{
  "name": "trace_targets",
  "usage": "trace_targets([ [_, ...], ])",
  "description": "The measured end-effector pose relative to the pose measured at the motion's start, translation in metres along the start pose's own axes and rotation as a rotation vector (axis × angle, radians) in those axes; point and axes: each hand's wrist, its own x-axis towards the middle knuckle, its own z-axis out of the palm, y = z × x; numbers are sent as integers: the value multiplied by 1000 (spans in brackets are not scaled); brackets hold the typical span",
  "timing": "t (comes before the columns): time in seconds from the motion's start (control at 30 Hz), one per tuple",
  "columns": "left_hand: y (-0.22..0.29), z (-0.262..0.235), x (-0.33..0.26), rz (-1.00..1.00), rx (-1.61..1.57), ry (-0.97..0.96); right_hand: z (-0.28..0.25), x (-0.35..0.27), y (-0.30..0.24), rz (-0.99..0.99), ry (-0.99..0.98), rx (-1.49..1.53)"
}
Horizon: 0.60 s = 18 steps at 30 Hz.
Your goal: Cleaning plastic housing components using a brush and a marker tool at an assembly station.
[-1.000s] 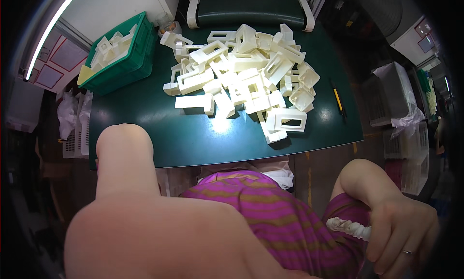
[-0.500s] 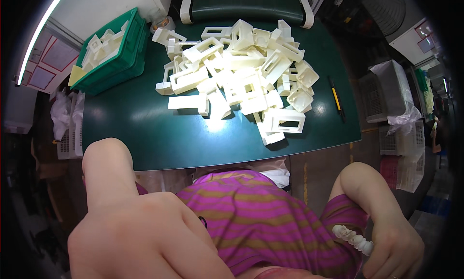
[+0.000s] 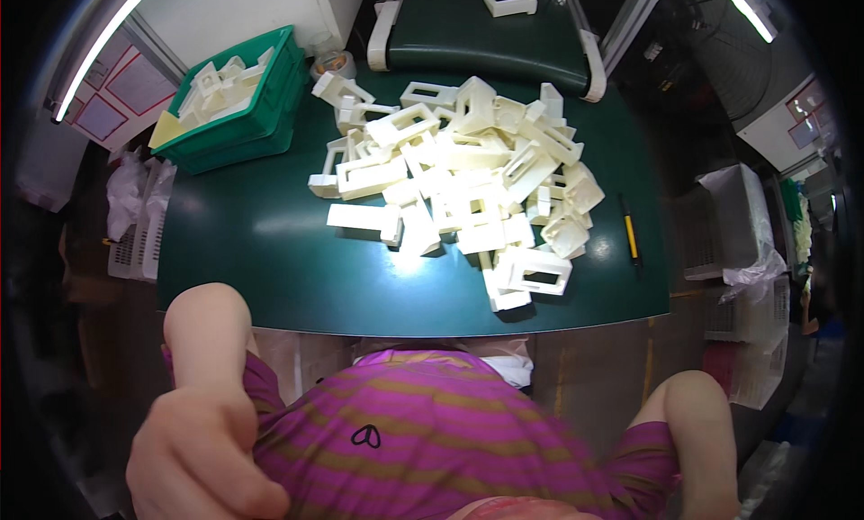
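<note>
Left hand: the left hand (image 3: 202, 457) is low at the left, close to the camera, with the fingers curled in against the purple and olive striped shirt (image 3: 432, 439). It looks clenched and I see nothing inside it.
Right hand: only the bare right forearm (image 3: 697, 439) shows at the lower right. The hand itself is beyond the edge of the picture, so I cannot tell if it is released or grasping.
Counter: the dark green counter (image 3: 270, 268) starts just beyond the body. Its near edge is bare, and both arms are well apart from it.
Nearest part: one white rectangular plastic frame (image 3: 531, 272) lies close to the near edge, touching the foot of the heap.
Heap: the loose heap of white plastic frame parts (image 3: 468, 173) fills the middle of the counter, with many pieces leaning on each other.
Risk, near: a careless reach could, I think, push the nearest frame off the edge, because so little counter is in front of it.
Risk, heap: pulling a low piece may let the leaning ones slide toward the edge or onto the yellow and black pen-like tool (image 3: 631, 234) at the right.
Far left: the green plastic crate (image 3: 261, 115) holds more white parts piled to its rim, so some might spill.
Far back: a single white frame (image 3: 510, 1) lies on the green conveyor belt (image 3: 486, 38).
</note>
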Motion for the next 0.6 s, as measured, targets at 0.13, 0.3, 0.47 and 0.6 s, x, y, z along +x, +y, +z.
trace_targets([
  [0.13,4,-3,-21,413,305,87,-21,-32,-13,-13,-109,-50],
  [0.3,-24,22,-91,14,665,563,-49,-96,-28,609,-22,297],
  [0.47,-55,40,-185,-1112,742,185,-63,-220,-35,1272,501,-622],
  [0.6,-52,65,-243,-1560,614,408,-71,-278,-54,1708,571,-627],
])
